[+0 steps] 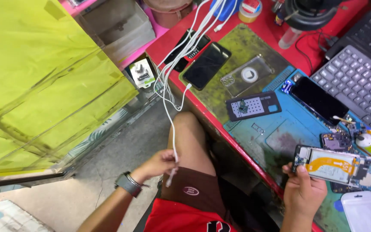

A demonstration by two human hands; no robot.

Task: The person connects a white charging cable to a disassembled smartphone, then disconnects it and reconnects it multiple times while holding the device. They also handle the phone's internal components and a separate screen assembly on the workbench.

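Below red bench [220, 124], left hand [159, 164] fingers pinch white cable [173, 141].

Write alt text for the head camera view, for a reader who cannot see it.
Seen from above, a seated person's left hand pinches a white charging cable while the right hand holds an opened phone with exposed circuitry at the edge of a red workbench. Other phones, a clear case and a keyboard lie on the bench.
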